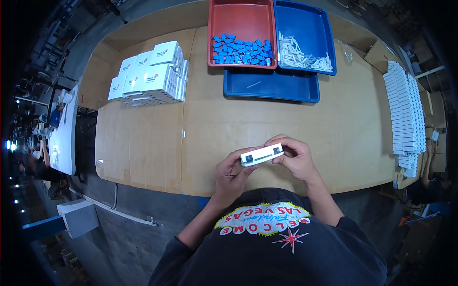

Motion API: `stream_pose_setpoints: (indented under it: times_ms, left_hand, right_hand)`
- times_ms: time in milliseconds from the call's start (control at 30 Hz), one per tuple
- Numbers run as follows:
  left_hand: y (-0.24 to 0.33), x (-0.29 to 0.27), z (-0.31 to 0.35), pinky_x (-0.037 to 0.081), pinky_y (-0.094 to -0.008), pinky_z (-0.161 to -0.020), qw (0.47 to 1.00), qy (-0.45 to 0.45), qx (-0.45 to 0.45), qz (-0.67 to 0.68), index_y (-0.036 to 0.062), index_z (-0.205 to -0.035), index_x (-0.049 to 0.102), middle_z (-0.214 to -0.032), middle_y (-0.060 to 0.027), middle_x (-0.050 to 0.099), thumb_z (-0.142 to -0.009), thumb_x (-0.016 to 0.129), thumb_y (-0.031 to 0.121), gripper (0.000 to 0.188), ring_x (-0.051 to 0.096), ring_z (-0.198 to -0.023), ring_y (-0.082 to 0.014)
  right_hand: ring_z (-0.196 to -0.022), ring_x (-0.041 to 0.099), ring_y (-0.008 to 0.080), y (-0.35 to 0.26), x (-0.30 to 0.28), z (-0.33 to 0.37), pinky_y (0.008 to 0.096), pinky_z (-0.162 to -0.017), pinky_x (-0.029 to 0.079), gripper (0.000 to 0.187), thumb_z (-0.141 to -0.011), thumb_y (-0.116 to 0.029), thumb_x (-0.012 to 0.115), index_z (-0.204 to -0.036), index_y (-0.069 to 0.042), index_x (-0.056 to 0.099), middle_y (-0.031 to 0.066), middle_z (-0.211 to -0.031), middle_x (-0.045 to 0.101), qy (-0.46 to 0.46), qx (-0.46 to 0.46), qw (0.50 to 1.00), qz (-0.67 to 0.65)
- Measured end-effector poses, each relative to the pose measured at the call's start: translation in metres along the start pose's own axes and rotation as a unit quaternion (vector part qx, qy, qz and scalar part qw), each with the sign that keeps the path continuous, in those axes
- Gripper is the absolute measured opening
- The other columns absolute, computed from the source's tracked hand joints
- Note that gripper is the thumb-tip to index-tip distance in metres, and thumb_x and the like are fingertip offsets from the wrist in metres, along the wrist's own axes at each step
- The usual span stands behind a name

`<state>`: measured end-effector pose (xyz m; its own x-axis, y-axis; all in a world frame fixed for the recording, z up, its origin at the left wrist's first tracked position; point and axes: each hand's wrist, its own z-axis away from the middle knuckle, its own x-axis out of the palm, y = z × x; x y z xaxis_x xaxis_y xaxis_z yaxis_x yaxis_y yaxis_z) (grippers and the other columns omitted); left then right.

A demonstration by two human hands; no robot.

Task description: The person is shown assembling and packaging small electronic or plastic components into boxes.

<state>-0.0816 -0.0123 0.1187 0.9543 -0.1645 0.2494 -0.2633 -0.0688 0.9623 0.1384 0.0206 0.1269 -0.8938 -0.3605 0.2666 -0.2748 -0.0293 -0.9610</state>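
A flat white plastic box (261, 155) is held between my two hands above the near edge of the cardboard-covered table, its narrow side facing up. That side shows a dark opening at each end and a dark slot along it. My left hand (231, 175) grips the left end, with fingers behind and the thumb in front. My right hand (296, 157) pinches the right end between thumb and fingers. Whatever lies on the box's underside is hidden.
White boxes (145, 78) are stacked at the far left. A red tray (242, 19) holds small blue parts (243, 50); a blue tray (303, 24) holds white slim pieces (298, 53). Before them sits another blue tray (272, 88). White units (405, 112) stand piled along the right edge.
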Motion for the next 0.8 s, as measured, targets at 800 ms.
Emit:
stream_pose_setpoints:
  times_ms: [800]
  left_hand:
    - [-0.0053,-0.0005,-0.0019,0.051,-0.0305,-0.103,1.000,-0.022,-0.017,-0.007,-0.0046,-0.129,0.061,-0.127,-0.0139,0.069,-0.099,0.071,0.002,0.033,0.065,-0.119,-0.0172]
  right_hand:
    - [-0.106,0.070,0.0219,0.0038,0.0018,0.0031,0.0348,-0.094,0.056,0.027,-0.091,-0.004,0.078,-0.115,0.003,0.070,0.0138,-0.114,0.073,0.029,-0.051,0.995,0.083]
